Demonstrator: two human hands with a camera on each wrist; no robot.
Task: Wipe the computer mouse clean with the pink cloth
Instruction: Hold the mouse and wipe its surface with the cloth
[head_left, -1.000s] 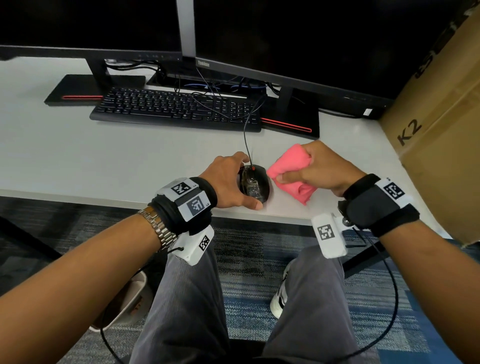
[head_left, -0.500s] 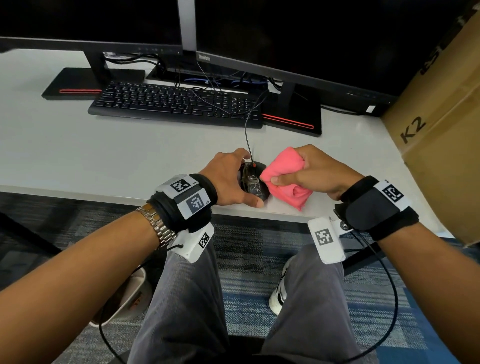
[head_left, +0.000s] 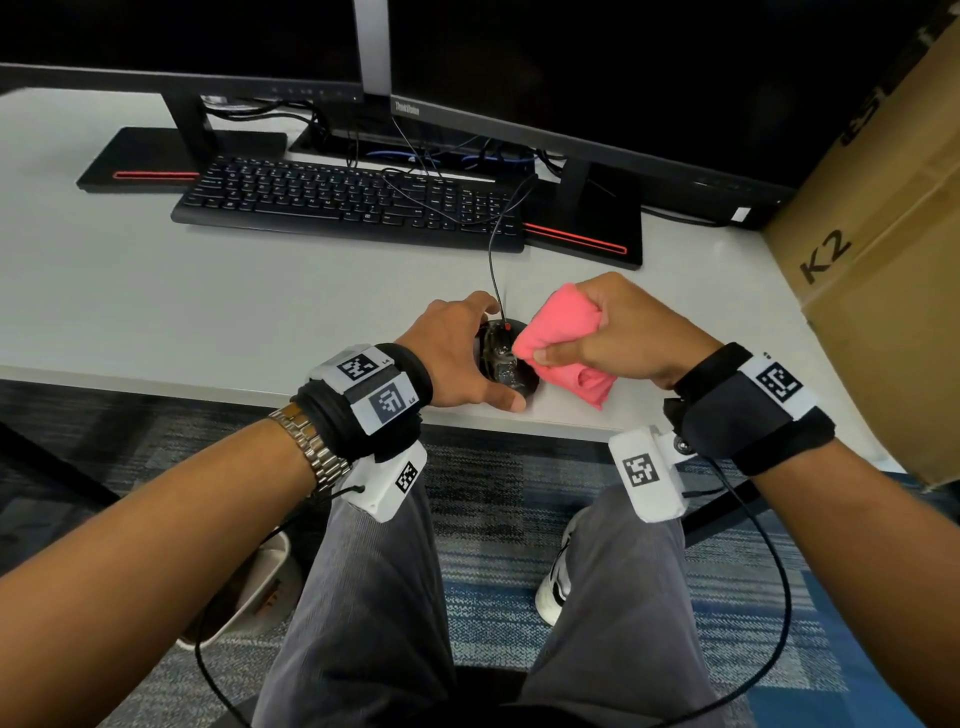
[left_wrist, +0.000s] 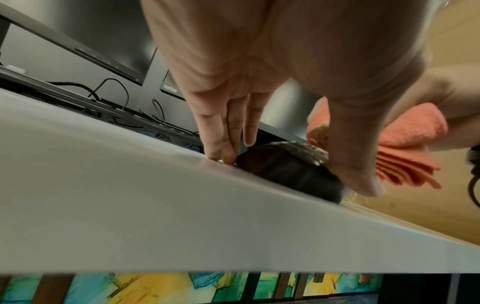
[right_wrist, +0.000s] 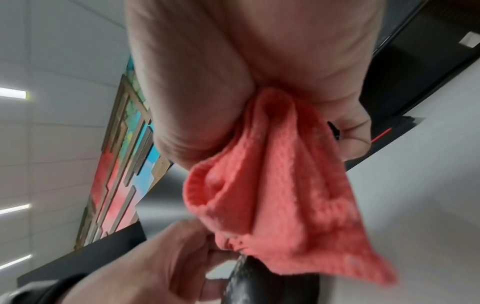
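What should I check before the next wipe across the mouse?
1. Mouse steadied: ok, left hand holds it at its sides on the desk.
2. Cloth gripped: ok, bunched in the right hand.
3. Cloth on the mouse: ok, its lower edge meets the mouse's top in the right wrist view.
4. Residue on the mouse: not ok, pale specks show on its top in the left wrist view.
5. Cable free: ok, it runs slack toward the keyboard.
6. Mouse away from the desk edge: not ok, it sits close to the near edge.
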